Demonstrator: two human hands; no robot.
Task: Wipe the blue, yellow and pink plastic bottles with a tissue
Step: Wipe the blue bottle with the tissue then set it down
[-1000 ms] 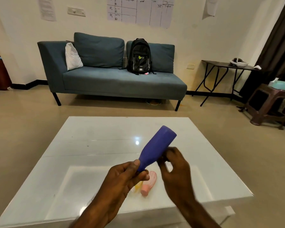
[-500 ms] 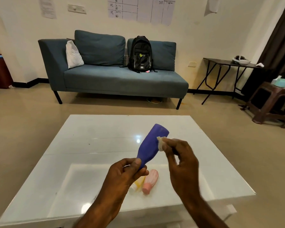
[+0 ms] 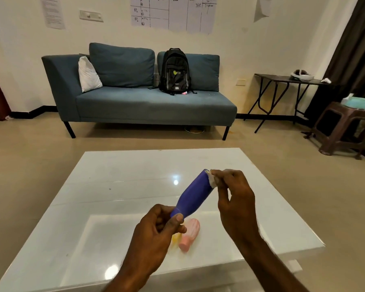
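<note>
My left hand [image 3: 156, 230] grips the neck end of the blue bottle [image 3: 193, 194], which tilts up and to the right above the white table [image 3: 122, 178]. My right hand [image 3: 234, 199] pinches a small white tissue [image 3: 211, 179] against the bottle's upper, wide end. The pink bottle [image 3: 189, 233] lies on its side on the table below the hands. Just left of it a sliver of the yellow bottle [image 3: 175, 239] shows, mostly hidden behind my left hand.
A blue sofa [image 3: 139, 102] with a black backpack [image 3: 175, 70] stands against the far wall. At the right are a dark folding table [image 3: 282, 79] and a brown stool [image 3: 343, 127] with a teal tissue box [image 3: 357, 101]. Bare floor surrounds the white table.
My right hand rose from the bottle's lower body to its wide upper end, with the tissue now showing there. The blue bottle tilted a little more upright.
</note>
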